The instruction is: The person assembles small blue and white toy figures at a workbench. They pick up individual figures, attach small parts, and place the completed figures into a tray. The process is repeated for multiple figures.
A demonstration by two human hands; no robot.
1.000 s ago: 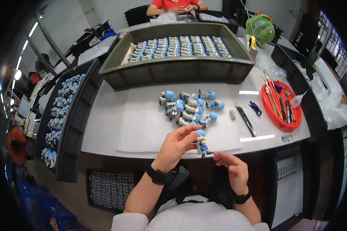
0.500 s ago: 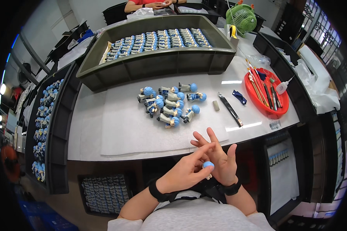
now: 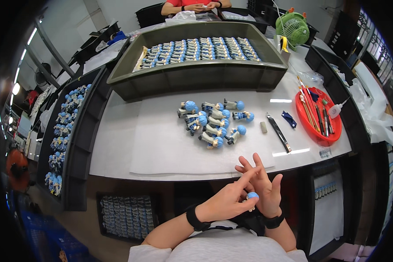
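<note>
In front of my body, below the table's near edge, my left hand [image 3: 226,200] pinches a small figurine with a blue-haired head [image 3: 252,196]; its body is mostly hidden by the fingers. My left index finger stretches across to the fingers of my right hand [image 3: 266,192]. That right hand is open, palm up, fingers spread, just right of the figurine. Beyond both hands, several blue-haired figurines [image 3: 215,122] lie in a loose cluster on a white sheet [image 3: 161,153]. Right of the cluster are a small grey block [image 3: 263,127] and a pair of dark tweezers [image 3: 278,132].
A deep grey-green crate [image 3: 196,77] with rows of figurines stands behind. A red tray [image 3: 302,117] of brushes and a dropper bottle [image 3: 335,110] sits right, near a navy cloth piece [image 3: 289,119]. Black crates [image 3: 81,174] flank the table. Across it are a co-worker's hands [image 3: 199,7].
The whole view has shifted, so the table and its things appear further right. Both hands keep nearly the same pose, with the figurine still pinched in my left hand.
</note>
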